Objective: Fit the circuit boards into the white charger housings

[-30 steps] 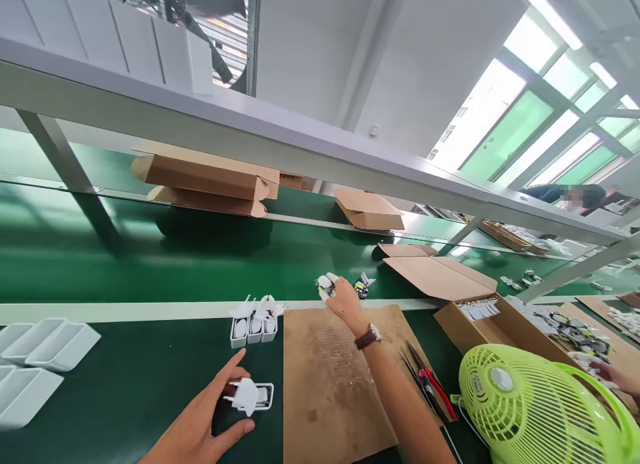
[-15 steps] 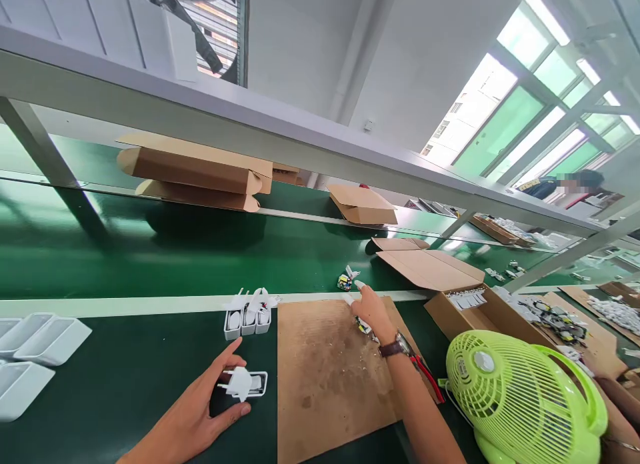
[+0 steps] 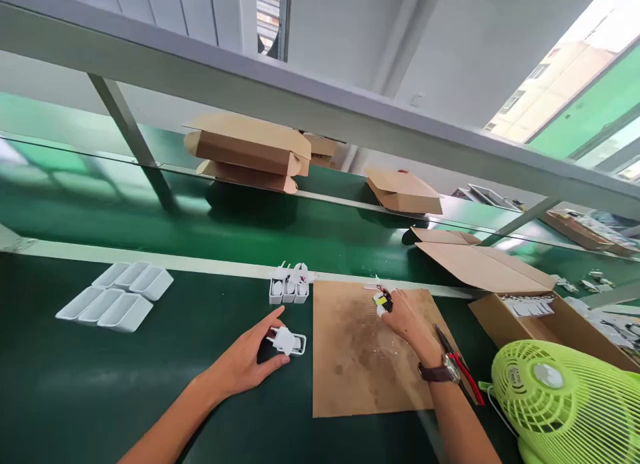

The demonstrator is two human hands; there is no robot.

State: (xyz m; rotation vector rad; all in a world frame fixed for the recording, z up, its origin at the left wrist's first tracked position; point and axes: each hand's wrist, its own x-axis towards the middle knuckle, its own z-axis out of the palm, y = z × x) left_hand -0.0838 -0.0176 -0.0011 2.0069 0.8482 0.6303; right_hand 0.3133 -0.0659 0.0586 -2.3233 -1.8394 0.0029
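My left hand (image 3: 244,361) curves around a white plug housing (image 3: 285,341), thumb and forefinger spread on either side of it. The housing lies on the dark green tabletop with an open white casing at its right end. Over the brown cardboard sheet (image 3: 350,357), my right hand (image 3: 406,317) pinches a small circuit board (image 3: 383,301) with a yellow part and a white piece on it. Just beyond my left hand stand several white casings (image 3: 289,291) in a row, with loose white parts and wires on top.
Empty white trays (image 3: 117,296) sit at the left. Red-handled pliers (image 3: 463,367) lie by my right wrist, beside a green fan (image 3: 555,391). An open carton (image 3: 557,324) with white parts stands behind the fan. A shelf beam (image 3: 320,94) crosses above the green conveyor (image 3: 300,231).
My right hand has drawn back from the conveyor's edge and now grips the circuit board over the cardboard. My left hand stays around the plug housing. The view has turned left.
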